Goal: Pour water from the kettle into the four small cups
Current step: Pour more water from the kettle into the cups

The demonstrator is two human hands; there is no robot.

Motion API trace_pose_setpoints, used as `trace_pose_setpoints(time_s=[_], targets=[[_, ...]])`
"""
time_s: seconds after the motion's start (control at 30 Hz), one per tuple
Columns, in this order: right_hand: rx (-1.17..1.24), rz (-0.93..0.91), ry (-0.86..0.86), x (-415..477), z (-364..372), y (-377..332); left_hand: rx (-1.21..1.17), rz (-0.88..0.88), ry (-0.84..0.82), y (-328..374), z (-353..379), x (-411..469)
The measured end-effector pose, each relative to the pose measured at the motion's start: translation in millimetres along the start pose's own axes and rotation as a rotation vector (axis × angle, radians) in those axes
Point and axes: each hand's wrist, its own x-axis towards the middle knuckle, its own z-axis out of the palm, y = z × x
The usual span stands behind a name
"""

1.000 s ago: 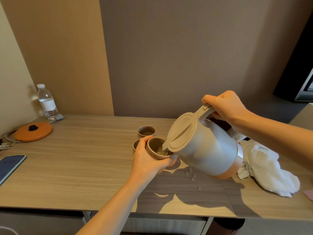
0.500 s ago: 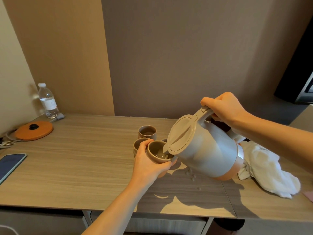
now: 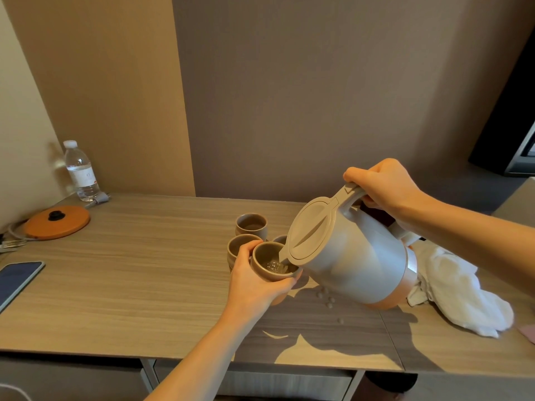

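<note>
We are in the middle of a pour. Our right hand (image 3: 382,186) is clenched around the handle of the kettle (image 3: 353,256), which is tilted forward and held clear of the tabletop (image 3: 144,285), its spout dipping over the rim of the cup (image 3: 272,266) that our left hand (image 3: 254,282) grasps from the near side and holds up to meet it. Water glints in the bottom of that cup, so we judge this one only partly filled.

Three more cups stand on the tabletop just behind the held one: the far cup (image 3: 251,225), the middle cup (image 3: 240,247) touching our left fingers, and a third cup (image 3: 280,239) mostly hidden behind the kettle lid. Whether those already hold water we cannot tell for certain.

A few droplets (image 3: 328,299) lie on the tabletop beneath the kettle, and a white cloth (image 3: 463,290) sits just right of it.

Next, we judge, comes levelling the kettle once the cup is full enough, setting that cup down steadily, and bringing spout and next cup together without further dripping.
</note>
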Motion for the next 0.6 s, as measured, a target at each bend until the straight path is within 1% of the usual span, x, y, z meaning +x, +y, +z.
trace_pose_setpoints(time_s=[0.37,0.6], targets=[[-0.023,-0.018,-0.001,0.5,1.8,-1.2,-0.010,-0.001,0.000,-4.1,0.7,-0.6],[-0.059,-0.032,-0.032,-2.9,3.3,-2.1,-0.009,-0.007,0.001,-8.0,2.4,-1.6]])
